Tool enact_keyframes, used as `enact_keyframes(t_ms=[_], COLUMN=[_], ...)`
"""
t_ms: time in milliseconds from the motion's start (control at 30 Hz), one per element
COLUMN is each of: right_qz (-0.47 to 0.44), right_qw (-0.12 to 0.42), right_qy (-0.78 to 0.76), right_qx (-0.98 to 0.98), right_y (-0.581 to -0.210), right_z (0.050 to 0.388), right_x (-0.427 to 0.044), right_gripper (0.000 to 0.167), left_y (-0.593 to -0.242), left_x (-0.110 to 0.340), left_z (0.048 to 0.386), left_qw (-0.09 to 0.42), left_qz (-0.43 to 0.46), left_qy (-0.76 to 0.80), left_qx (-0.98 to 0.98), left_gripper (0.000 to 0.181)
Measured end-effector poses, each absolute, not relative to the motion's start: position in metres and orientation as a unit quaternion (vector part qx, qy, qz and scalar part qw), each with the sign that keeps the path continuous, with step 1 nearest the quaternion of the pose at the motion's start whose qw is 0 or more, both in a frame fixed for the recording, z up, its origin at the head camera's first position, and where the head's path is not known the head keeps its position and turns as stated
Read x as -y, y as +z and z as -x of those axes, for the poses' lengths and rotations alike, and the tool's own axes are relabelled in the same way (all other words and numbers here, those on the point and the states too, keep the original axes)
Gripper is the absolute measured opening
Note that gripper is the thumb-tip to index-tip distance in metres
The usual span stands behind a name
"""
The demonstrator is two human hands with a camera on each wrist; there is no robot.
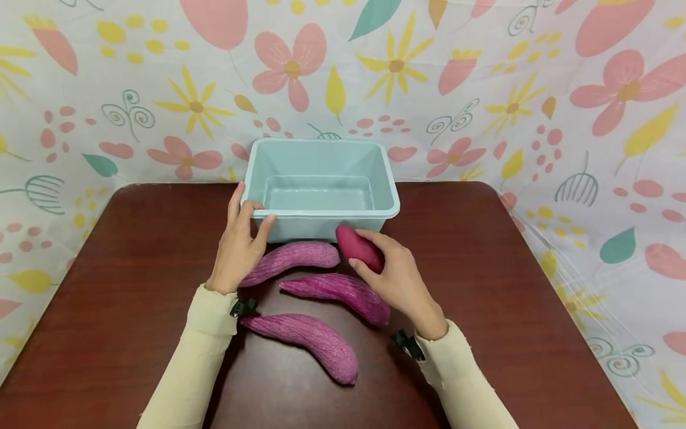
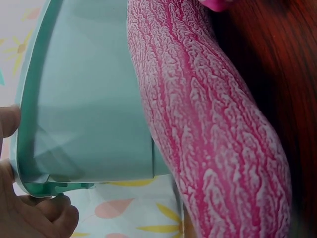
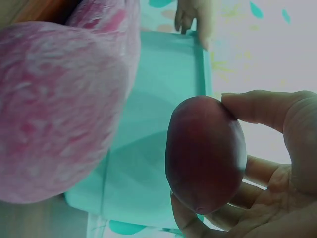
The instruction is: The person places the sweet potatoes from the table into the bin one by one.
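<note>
My left hand (image 1: 236,250) grips the front-left corner of a light blue plastic basin (image 1: 321,213), its fingers at the rim in the left wrist view. With thumb and fingers, my right hand (image 1: 399,277) holds a smooth, dark magenta oval fruit (image 3: 205,153) just in front of the basin's front-right side. Between the hands lie three purple eggplants with pale streaks: one eggplant (image 1: 300,255) beside the basin's front wall, a second eggplant (image 1: 343,292) behind the right wrist's left side, and a third eggplant (image 1: 308,336) nearest me. The basin's visible floor is bare.
A dark reddish-brown table (image 1: 466,250) carries everything. Behind it and at the sides hangs a white cloth (image 1: 343,71) printed with flowers and leaves. The basin stands at the table's back edge. Black straps (image 1: 409,344) sit at both wrists.
</note>
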State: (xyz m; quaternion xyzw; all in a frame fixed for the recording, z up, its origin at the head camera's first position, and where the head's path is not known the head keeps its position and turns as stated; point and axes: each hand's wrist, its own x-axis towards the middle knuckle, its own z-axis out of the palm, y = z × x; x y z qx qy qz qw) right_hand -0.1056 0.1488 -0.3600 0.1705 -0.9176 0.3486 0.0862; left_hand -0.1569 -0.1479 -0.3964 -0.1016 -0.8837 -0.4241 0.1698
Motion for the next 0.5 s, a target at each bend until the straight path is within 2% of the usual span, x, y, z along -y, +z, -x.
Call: enact_keyframes(t_ms=[500], right_qz=[-0.195], right_qw=[0.106], right_qy=[0.356], right_qx=[0.908], right_y=[-0.343], right_z=[0.11], right_x=[-0.141], right_gripper=[0.052], left_y=[-0.397], left_x=[0.147], left_z=[0.156], left_qw=[0.165], left_qz=[0.102], left_qy=[-0.432], left_qx=[0.881], left_gripper=[0.038])
